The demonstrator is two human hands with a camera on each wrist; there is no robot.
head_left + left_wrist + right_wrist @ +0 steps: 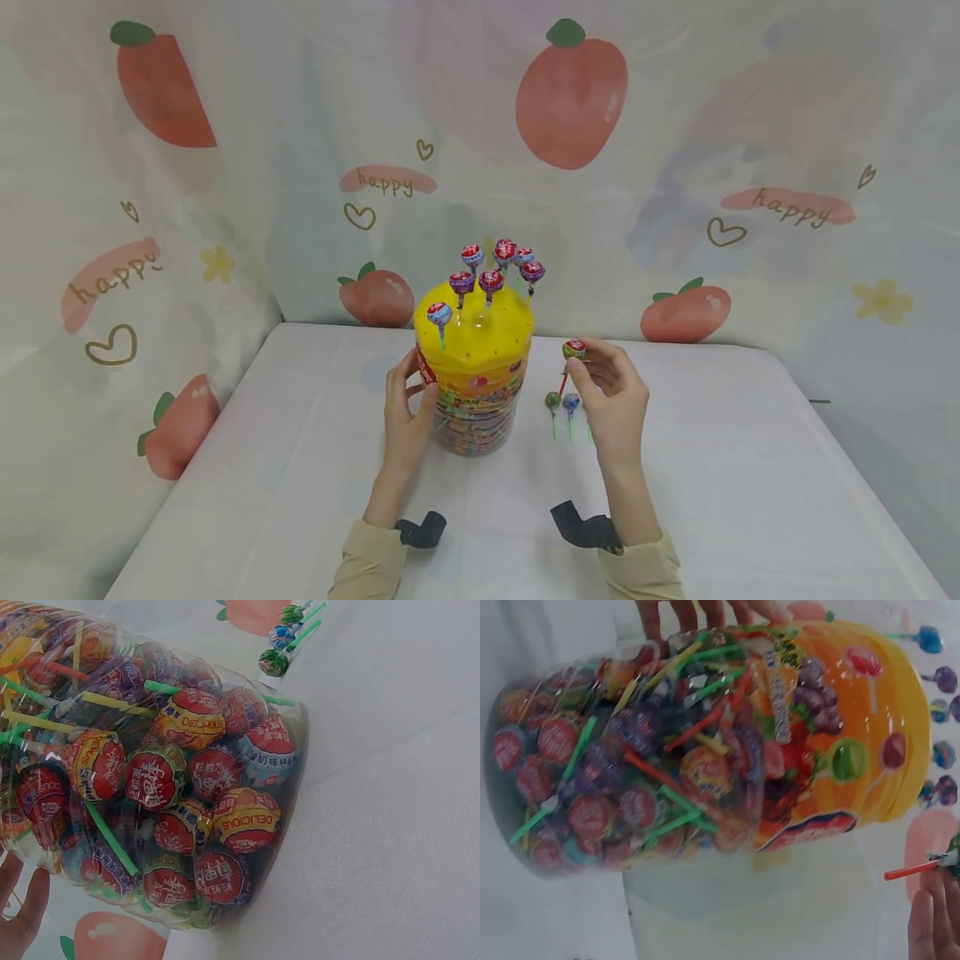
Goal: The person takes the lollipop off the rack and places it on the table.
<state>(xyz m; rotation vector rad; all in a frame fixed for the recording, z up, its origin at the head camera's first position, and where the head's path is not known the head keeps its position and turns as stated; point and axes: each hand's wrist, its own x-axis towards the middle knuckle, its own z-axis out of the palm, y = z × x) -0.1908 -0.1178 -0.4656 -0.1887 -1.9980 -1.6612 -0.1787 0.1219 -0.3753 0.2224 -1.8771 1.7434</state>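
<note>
Head view: lollipop jar (476, 417), one; hands, two.
From where I stand: jar upright on the white table (300, 517), seven standing lollipops (491, 282) in its yellow lid (480, 343); left hand (407, 421), fingers and thumb curved round the jar's side; right hand (617, 408), thumb and fingers pinching one red-stick lollipop (573, 350), well clear of the lid. Left wrist view: clear jar wall, wrapped sweets (247, 819) and coloured sticks (112, 838) inside; three loose lollipops (282, 636) near the base, two green, one blue. Right wrist view: orange fruit label (817, 750); pinched lollipop green-wrapped, apart from the jar.
</note>
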